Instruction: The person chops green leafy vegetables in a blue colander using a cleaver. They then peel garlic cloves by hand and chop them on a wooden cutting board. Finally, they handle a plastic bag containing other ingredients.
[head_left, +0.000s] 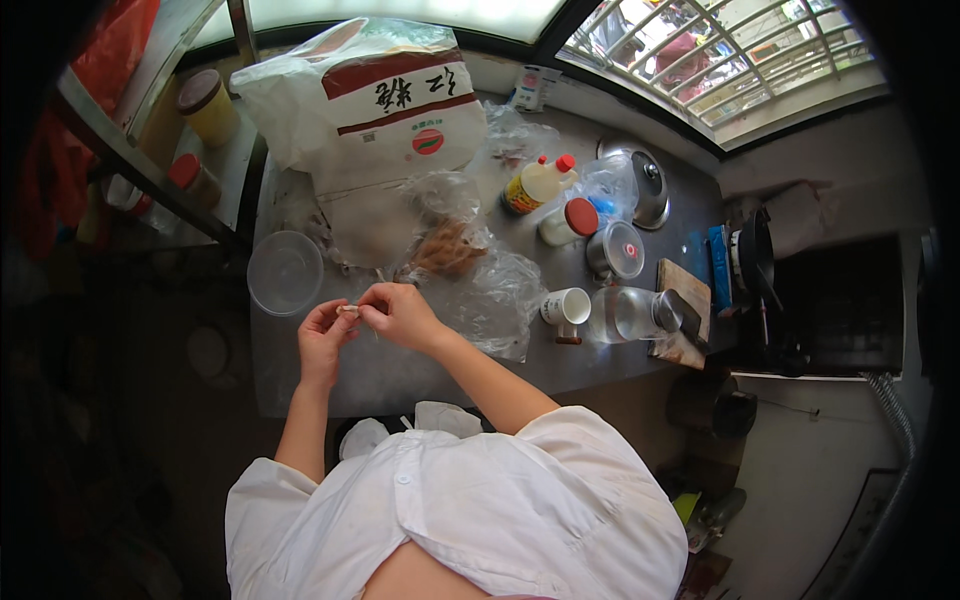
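Note:
Both hands meet above the near left part of a grey metal countertop (465, 375). Between its fingertips my left hand (327, 330) grips a small whitish piece (347, 309), too small to identify. The fingers of my right hand (399, 313) pinch the right end of the same piece. Just left of and beyond the hands stands a round translucent plastic tub (285, 273). Beyond my right hand lie brown, knobbly root-like pieces (448, 249) among clear plastic bags (491, 307). A large printed white bag (405, 105) rests farther back.
To the right stand a white mug (566, 307), a glass water jug (626, 315), a lidded metal container (616, 251), a red-lidded jar (570, 222) and a yellowish bottle (538, 184). A wooden cutting board (682, 300) lies beyond the jug. Metal shelving (150, 176) holds jars at left.

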